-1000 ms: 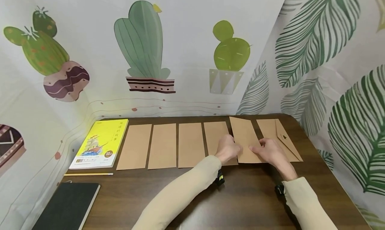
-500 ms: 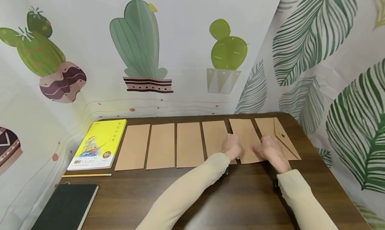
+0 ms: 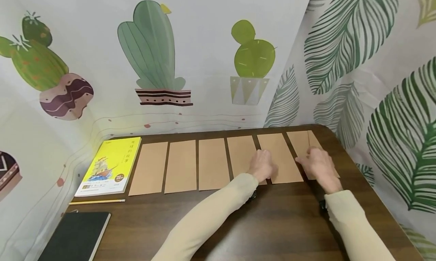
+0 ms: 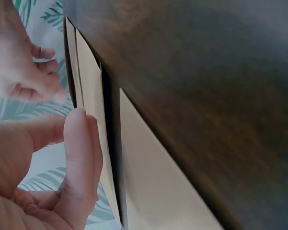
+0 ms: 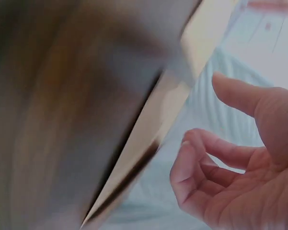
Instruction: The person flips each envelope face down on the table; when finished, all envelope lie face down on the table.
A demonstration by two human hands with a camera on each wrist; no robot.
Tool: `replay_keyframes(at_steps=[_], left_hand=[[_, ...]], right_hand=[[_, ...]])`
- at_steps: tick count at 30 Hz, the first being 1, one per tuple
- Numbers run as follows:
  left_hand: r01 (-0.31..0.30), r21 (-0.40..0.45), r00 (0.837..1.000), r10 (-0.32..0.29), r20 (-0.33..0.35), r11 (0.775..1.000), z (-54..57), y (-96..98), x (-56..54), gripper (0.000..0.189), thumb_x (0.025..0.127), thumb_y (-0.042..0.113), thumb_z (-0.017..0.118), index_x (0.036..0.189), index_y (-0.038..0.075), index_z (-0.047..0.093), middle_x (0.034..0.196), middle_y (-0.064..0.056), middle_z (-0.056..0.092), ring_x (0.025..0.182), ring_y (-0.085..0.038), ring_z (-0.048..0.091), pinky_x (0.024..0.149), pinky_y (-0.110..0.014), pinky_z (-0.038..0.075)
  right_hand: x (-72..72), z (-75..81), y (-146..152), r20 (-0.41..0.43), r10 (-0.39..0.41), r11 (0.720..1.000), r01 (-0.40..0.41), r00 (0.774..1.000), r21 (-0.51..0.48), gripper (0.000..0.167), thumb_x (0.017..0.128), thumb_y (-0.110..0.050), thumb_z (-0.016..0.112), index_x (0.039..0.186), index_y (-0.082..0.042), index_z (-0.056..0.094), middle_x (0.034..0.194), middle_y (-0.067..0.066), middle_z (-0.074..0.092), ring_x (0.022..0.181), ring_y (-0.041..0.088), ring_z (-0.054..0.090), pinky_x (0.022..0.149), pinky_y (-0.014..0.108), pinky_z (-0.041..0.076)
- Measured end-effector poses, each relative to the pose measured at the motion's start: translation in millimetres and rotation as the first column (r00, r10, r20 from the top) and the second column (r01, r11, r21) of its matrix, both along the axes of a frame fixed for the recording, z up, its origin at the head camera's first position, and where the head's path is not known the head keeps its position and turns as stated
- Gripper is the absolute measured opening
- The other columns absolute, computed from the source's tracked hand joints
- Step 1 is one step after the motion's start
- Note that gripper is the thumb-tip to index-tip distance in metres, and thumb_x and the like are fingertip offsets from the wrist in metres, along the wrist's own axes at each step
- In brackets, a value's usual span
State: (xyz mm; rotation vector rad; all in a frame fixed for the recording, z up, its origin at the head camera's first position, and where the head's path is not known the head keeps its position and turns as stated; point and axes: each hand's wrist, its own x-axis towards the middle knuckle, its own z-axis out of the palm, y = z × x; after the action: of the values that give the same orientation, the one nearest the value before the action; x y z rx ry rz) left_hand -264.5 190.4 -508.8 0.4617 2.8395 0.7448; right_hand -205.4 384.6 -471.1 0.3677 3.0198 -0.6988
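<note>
Six brown envelopes lie in a row along the back of the table. My left hand (image 3: 263, 165) is over the gap between the fourth envelope (image 3: 240, 149) and the fifth envelope (image 3: 281, 155). In the left wrist view, its thumb tip and fingertips (image 4: 77, 120) come close together in front of an envelope's edge. My right hand (image 3: 320, 166) is over the flap side of the sixth envelope (image 3: 298, 139), covering most of its flap. The right wrist view shows that hand's thumb (image 5: 235, 93) apart from its loosely bent fingers, with nothing between them.
A yellow book (image 3: 114, 155) stands left of the row, with a yellow pencil (image 3: 97, 201) below it. Nearer the front left is a black notebook (image 3: 73, 236). A patterned cloth (image 3: 204, 64) hangs behind the dark wooden table (image 3: 272, 223).
The fifth envelope, held raised a second ago, now lies flat in the row. My right hand has left it and moved right over the sixth; my left hand stays near its left edge.
</note>
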Motion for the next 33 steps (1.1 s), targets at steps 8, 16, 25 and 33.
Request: replay_keyframes(at_steps=[8, 16, 25, 33], left_hand=[[-0.045, 0.049, 0.998, 0.043, 0.047, 0.998, 28.6, -5.1, 24.0, 0.017, 0.095, 0.018, 0.077, 0.082, 0.007, 0.073, 0.042, 0.005, 0.043, 0.036, -0.007, 0.037, 0.039, -0.021, 0.035], [-0.017, 0.147, 0.996, 0.003, 0.089, 0.989, 13.0, 4.9, 14.8, 0.027, 0.095, 0.025, 0.079, 0.114, 0.007, 0.074, 0.062, -0.004, 0.071, 0.04, -0.01, 0.058, 0.051, -0.026, 0.052], [-0.005, 0.253, 0.992, -0.027, 0.124, 0.967, 4.1, 21.7, 14.2, 0.018, 0.093, 0.024, 0.081, 0.076, 0.018, 0.079, 0.075, 0.006, 0.081, 0.04, -0.001, 0.06, 0.075, -0.024, 0.058], [0.051, 0.251, 0.994, -0.074, 0.083, 0.967, 49.1, 25.9, 30.5, 0.039, 0.1, 0.022, 0.077, 0.062, 0.014, 0.073, 0.046, 0.006, 0.065, 0.039, 0.0, 0.05, 0.049, -0.014, 0.033]], right_hand=[[13.5, 1.4, 64.0, 0.185, -0.085, 0.996, 0.077, 0.979, 0.051, 0.09, 0.099, -0.045, 0.071, 0.151, 0.02, 0.037, 0.14, 0.054, 0.037, 0.126, 0.07, 0.044, 0.088, 0.073, 0.052], [17.0, -2.6, 79.0, 0.144, -0.09, 0.996, 0.086, 0.985, 0.03, 0.064, 0.101, -0.036, 0.067, 0.137, 0.016, 0.057, 0.138, 0.046, 0.053, 0.114, 0.06, 0.06, 0.079, 0.061, 0.056], [17.4, -3.0, 83.1, 0.091, -0.049, 0.998, 0.046, 0.995, 0.04, 0.036, 0.104, -0.021, 0.057, 0.115, 0.01, 0.071, 0.114, 0.037, 0.068, 0.086, 0.042, 0.064, 0.064, 0.042, 0.049], [24.3, -1.6, 80.7, 0.061, -0.153, 0.988, 0.155, 0.986, -0.028, 0.04, 0.106, -0.014, 0.038, 0.071, -0.008, 0.056, 0.067, 0.011, 0.052, 0.064, 0.03, 0.051, 0.054, 0.037, 0.037]])
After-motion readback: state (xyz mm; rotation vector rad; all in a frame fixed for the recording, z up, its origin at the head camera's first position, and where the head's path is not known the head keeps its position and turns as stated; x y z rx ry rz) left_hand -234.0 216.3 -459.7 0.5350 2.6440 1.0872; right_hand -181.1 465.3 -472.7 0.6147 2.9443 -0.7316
